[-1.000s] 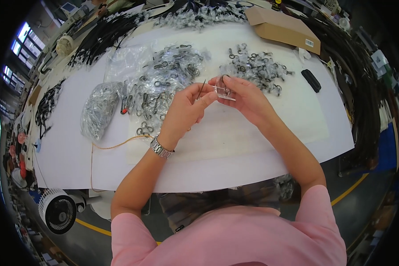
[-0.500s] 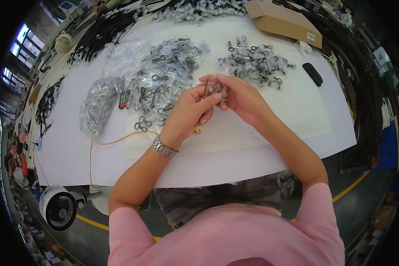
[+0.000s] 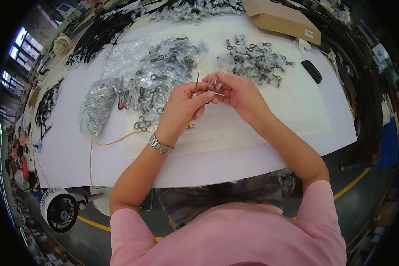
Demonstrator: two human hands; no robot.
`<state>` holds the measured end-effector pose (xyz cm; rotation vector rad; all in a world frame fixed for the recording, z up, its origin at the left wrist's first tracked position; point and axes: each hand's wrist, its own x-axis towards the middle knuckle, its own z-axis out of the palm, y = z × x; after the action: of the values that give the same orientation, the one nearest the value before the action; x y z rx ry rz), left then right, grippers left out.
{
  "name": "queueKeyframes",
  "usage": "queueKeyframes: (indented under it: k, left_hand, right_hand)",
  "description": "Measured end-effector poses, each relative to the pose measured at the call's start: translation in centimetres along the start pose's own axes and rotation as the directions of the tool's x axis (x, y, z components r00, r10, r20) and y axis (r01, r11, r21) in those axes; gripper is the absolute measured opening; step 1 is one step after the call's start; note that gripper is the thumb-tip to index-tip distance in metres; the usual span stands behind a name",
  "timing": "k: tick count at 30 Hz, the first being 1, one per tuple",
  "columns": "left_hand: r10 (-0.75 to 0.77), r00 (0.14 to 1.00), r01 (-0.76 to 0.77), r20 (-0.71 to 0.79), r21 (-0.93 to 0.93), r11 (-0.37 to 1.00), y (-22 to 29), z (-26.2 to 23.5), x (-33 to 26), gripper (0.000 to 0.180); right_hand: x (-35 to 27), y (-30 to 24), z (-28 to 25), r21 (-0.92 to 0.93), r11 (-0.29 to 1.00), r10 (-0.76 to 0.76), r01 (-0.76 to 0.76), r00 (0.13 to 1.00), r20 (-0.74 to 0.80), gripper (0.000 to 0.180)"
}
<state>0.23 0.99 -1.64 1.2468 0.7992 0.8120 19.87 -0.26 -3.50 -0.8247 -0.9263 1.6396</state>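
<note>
In front of me, over the near middle of the table, my two hands meet. My left hand [image 3: 184, 106] is closed round a slim tool [image 3: 197, 80]; one thin dark point rises above the fingers and a second thin, pale point sticks out toward my right hand. A yellow part [image 3: 190, 125] shows beneath the left palm; whether it belongs to the tool is hidden. Between thumb and fingers, my right hand [image 3: 244, 95] pinches a small metal piece in clear plastic wrap [image 3: 213, 84]. The left fingertips are right up against it.
Plastic-wrapped metal snap hooks form a large pile [image 3: 159, 75] left of centre and a smaller pile [image 3: 255, 62] to the right. A stuffed clear bag [image 3: 97, 106], black case [image 3: 312, 71] and cardboard box [image 3: 281, 20] lie around. An orange cord [image 3: 119, 138] crosses the table.
My left hand has shifted slightly left, away from the right one, and the tool's dark point now stands clear. The plastic wrap in my right hand shows less spread out.
</note>
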Motion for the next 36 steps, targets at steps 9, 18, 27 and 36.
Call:
queueKeyframes:
  k: [9, 18, 27, 36]
  left_hand:
    - [-0.001, 0.994, 0.020, -0.108, 0.172, 0.985, 1.5, 0.1, -0.6, 0.017]
    - [0.152, 0.964, -0.125, -0.218, 0.134, 0.983, 0.9, 0.1, -0.1, 0.019]
    - [0.258, 0.925, -0.181, -0.277, 0.275, 0.944, 0.3, 0.6, 0.2, 0.013]
    - [0.084, 0.980, -0.043, -0.179, 0.221, 0.974, 0.2, 0.3, 0.0, 0.017]
  right_hand:
    - [-0.4, -0.2, 0.4, 0.034, 0.999, 0.013, -0.007, 0.982, -0.186, 0.031]
    - [-0.3, 0.1, 0.1, 0.057, 0.998, 0.015, -0.007, 0.990, -0.139, 0.031]
    - [-0.6, 0.0, 0.7, 0.041, 0.999, -0.006, 0.010, 0.994, -0.107, 0.032]
    - [-0.7, 0.3, 1.1, 0.097, 0.994, -0.043, 0.048, 0.998, -0.049, 0.035]
